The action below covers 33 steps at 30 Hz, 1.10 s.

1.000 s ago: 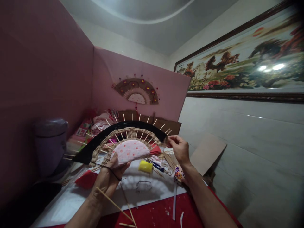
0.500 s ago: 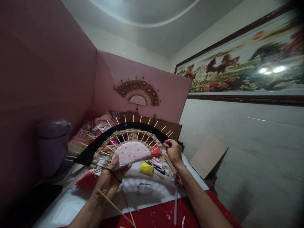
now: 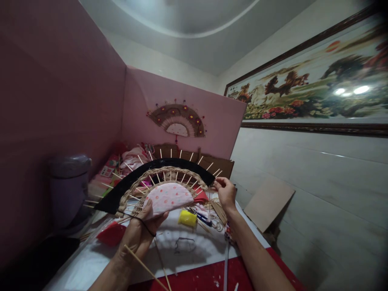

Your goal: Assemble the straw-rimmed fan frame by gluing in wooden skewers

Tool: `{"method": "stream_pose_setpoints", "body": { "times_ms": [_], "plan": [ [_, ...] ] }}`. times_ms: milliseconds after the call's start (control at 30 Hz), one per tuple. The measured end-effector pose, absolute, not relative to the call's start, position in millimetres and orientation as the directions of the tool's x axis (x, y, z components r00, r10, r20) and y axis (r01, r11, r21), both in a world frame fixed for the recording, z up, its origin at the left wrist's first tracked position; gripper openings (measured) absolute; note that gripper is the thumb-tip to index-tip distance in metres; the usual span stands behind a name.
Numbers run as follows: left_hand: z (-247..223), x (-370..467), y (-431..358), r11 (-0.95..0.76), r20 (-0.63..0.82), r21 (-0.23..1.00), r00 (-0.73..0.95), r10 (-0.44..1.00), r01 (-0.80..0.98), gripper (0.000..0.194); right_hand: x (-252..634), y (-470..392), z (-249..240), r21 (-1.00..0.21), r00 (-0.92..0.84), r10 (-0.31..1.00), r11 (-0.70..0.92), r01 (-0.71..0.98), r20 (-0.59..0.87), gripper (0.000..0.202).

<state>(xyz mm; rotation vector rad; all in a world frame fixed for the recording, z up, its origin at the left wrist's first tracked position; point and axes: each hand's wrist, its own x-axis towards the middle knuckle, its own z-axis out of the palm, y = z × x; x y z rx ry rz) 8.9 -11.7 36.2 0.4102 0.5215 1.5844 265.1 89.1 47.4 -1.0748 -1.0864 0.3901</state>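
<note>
My left hand (image 3: 145, 226) grips the dotted half-round base (image 3: 169, 197) of a fan, thumb on its front and fingers beneath. Thin sticks fan outward through a braided cord band (image 3: 136, 180) and a black band (image 3: 127, 180). At the right end of the black band, my right hand (image 3: 223, 189) pinches with thumb and forefinger; whether it holds the band's edge or a strand is too small to tell. A dark cord runs from the fan's left end over my left wrist.
A yellow roll (image 3: 188, 218), blue-handled scissors (image 3: 203, 218) and a red packet (image 3: 111, 233) lie on the white table. A finished-looking fan (image 3: 178, 120) hangs on the pink panel. Loose sticks cross near my left forearm.
My right hand has moved slightly right and up along the fan's right end, to the corner of the black band. The view has shifted a little; my left hand keeps its grip.
</note>
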Motion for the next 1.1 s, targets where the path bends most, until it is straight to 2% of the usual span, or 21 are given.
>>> {"method": "stream_pose_setpoints", "body": {
  "times_ms": [167, 300, 500, 633, 800, 967, 1100],
  "plan": [
    [36, 8, -9, -0.021, -0.068, 0.549, -0.070, 0.995, -0.835, 0.040, 271, 95, 78, -0.865, 0.491, 0.736, 0.496, 0.078, 0.466, 0.039],
    [36, 7, -7, -0.008, -0.066, 0.566, -0.054, 0.996, -0.825, 0.036, 274, 95, 93, -0.895, 0.492, 0.771, 0.443, 0.041, 0.404, 0.044],
    [34, 7, -7, -0.010, -0.081, 0.579, -0.070, 0.994, -0.815, 0.036, 276, 84, 72, -0.975, 0.362, 0.905, 0.208, 0.081, 0.223, 0.044],
    [33, 7, -7, -0.029, -0.065, 0.564, -0.079, 0.995, -0.825, 0.035, 279, 76, 53, -0.985, 0.272, 0.947, 0.166, 0.049, 0.173, 0.034],
    [32, 7, -7, -0.038, -0.045, 0.586, -0.079, 0.996, -0.809, 0.028, 265, 73, 33, -0.972, 0.198, 0.952, 0.231, 0.046, 0.235, 0.035],
    [32, 9, -7, -0.002, -0.074, 0.611, -0.060, 0.995, -0.792, 0.037, 245, 72, 15, -0.937, 0.225, 0.909, 0.344, 0.066, 0.350, 0.026],
    [28, 11, -5, 0.007, -0.066, 0.633, -0.045, 0.997, -0.774, 0.040, 234, 63, 9, -0.931, 0.166, 0.916, 0.359, 0.060, 0.364, 0.023]
  ]
}}
